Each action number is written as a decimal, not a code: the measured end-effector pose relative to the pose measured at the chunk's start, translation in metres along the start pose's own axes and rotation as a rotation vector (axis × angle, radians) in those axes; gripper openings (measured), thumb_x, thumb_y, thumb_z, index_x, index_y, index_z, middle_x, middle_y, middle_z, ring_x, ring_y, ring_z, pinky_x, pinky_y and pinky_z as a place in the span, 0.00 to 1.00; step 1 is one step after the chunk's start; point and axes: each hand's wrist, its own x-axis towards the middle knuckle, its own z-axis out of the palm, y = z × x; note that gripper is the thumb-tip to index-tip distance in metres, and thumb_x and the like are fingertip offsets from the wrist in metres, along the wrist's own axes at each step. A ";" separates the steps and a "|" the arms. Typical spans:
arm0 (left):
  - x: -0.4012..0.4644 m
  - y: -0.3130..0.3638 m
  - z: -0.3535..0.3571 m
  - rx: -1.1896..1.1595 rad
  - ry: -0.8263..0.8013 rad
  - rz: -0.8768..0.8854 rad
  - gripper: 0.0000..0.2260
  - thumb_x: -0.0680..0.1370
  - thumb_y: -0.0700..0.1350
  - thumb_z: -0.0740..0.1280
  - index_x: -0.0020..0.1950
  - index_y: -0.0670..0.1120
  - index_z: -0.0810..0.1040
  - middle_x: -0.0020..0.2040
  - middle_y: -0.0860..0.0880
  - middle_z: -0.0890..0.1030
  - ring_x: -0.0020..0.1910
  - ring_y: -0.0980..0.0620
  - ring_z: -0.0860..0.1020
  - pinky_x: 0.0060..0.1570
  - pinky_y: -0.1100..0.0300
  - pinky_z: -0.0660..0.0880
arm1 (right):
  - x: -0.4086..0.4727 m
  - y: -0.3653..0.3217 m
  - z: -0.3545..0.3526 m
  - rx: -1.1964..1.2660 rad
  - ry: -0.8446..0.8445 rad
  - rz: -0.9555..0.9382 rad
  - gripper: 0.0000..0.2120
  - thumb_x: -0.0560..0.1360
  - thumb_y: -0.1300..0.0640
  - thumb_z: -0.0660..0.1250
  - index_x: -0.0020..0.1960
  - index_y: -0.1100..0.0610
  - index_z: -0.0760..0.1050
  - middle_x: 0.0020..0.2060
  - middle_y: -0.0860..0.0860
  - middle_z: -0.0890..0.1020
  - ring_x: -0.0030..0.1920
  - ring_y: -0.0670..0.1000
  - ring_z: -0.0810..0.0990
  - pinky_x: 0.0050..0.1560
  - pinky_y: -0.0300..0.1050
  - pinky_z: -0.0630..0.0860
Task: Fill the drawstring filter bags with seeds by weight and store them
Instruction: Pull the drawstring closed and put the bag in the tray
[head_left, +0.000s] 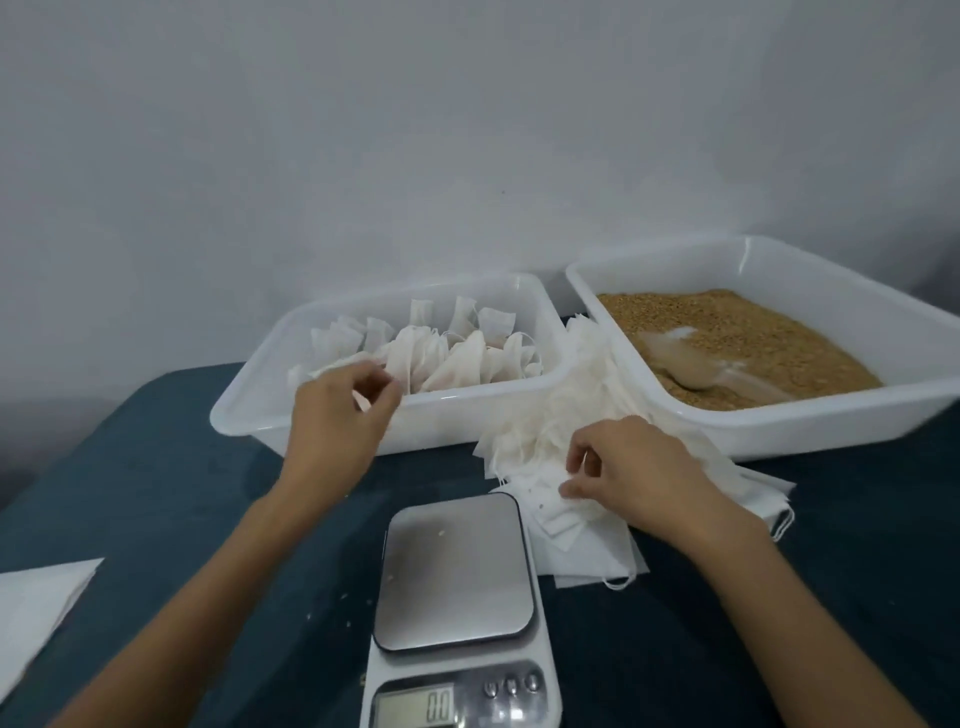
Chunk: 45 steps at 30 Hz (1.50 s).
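Nearest me sits the white digital kitchen scale (457, 597) with its steel platter bare and reading zero, ready for the next bag. My right hand (631, 473) pinches the top flat white filter bag from the loose pile of empty drawstring bags (561, 415) beside it. My left hand (337, 410), fingers curled, hangs at the white plastic tub of filled bags (415, 364); whether it holds anything I cannot tell. Tan seeds (727, 338) and a clear scoop (696, 364) wait in the right-hand white tub (831, 421).
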 end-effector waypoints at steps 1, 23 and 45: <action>-0.015 0.006 0.003 -0.046 -0.015 -0.014 0.08 0.79 0.43 0.71 0.40 0.49 0.83 0.37 0.56 0.82 0.36 0.60 0.77 0.37 0.71 0.69 | 0.000 -0.001 0.003 -0.029 -0.013 -0.009 0.12 0.71 0.41 0.75 0.47 0.46 0.77 0.38 0.41 0.78 0.41 0.41 0.76 0.37 0.41 0.70; -0.061 0.029 0.062 -0.606 -0.305 -0.096 0.18 0.79 0.46 0.75 0.68 0.54 0.78 0.59 0.56 0.81 0.45 0.47 0.81 0.33 0.56 0.80 | -0.007 -0.019 -0.020 0.927 0.438 -0.118 0.06 0.73 0.57 0.70 0.38 0.53 0.79 0.34 0.44 0.80 0.35 0.44 0.75 0.35 0.34 0.71; -0.065 0.027 0.061 -0.853 -0.120 -0.299 0.06 0.80 0.40 0.73 0.51 0.38 0.80 0.31 0.49 0.76 0.25 0.51 0.71 0.24 0.59 0.71 | -0.016 -0.040 0.009 0.789 0.453 -0.362 0.10 0.73 0.46 0.76 0.45 0.48 0.76 0.40 0.47 0.80 0.39 0.51 0.78 0.41 0.44 0.77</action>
